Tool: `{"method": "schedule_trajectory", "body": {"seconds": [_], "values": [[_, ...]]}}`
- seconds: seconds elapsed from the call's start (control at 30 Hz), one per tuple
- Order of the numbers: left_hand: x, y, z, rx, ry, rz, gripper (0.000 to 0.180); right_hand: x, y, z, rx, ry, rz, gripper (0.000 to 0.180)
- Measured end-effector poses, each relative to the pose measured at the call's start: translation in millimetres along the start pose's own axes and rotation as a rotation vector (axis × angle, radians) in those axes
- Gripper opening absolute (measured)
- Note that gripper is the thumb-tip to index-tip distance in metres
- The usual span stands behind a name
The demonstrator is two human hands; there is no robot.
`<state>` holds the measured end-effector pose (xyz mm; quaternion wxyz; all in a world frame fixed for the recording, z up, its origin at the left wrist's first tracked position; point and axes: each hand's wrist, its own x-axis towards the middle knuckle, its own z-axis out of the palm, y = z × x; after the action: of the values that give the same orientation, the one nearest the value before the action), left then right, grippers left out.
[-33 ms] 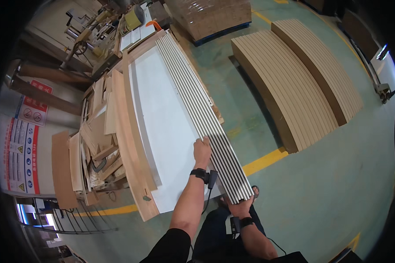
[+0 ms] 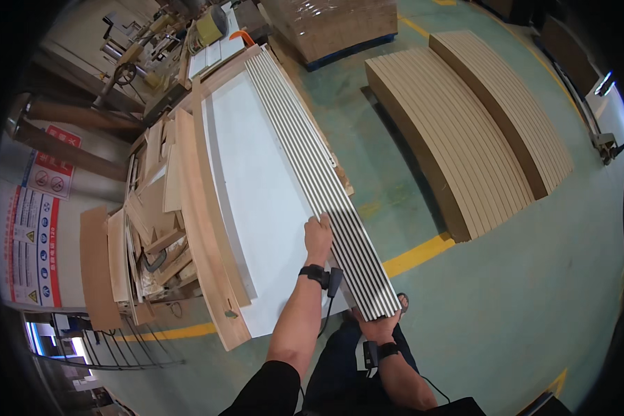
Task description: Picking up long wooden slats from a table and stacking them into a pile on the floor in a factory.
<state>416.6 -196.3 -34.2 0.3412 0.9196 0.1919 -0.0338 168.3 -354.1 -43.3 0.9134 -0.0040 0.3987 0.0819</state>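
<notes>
A long bundle of thin white-edged strips (image 2: 305, 145) lies along the right side of a white panel (image 2: 256, 208) on a work table. My left hand (image 2: 318, 237) rests on the bundle's left edge near its close end, fingers curled onto the strips. At the very end of the bundle, my right hand (image 2: 376, 326) grips it from underneath, just off the panel's corner. Both wrists carry black bands with small devices.
A long wooden plank (image 2: 204, 229) borders the panel's left side, with a heap of wood offcuts (image 2: 152, 236) beyond it. Two stacks of tan boards (image 2: 464, 139) lie on the green floor to the right. A yellow floor line (image 2: 416, 255) and a wrapped pallet (image 2: 333, 24) are visible.
</notes>
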Motion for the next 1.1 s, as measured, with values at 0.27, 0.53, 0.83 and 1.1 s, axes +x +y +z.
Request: {"method": "schedule_trajectory", "body": {"seconds": [0.27, 0.53, 0.83, 1.1], "values": [[4, -9, -9, -0.171, -0.127, -0.029, 0.053, -7, -23, 8, -0.193, 0.070, -0.333, 0.061], [2, -27, -28, -0.384, -0.134, -0.013, 0.054, 13, -19, 21, -0.256, 0.372, -0.347, 0.056], [-42, -173, -149, 0.315, 0.406, -0.426, 0.057, -12, -58, -8, -0.598, 0.466, -0.542, 0.056], [-43, -133, -96, 0.224, 0.306, -0.087, 0.033, -46, -57, 34, -0.690, 0.316, -0.774, 0.033]]}}
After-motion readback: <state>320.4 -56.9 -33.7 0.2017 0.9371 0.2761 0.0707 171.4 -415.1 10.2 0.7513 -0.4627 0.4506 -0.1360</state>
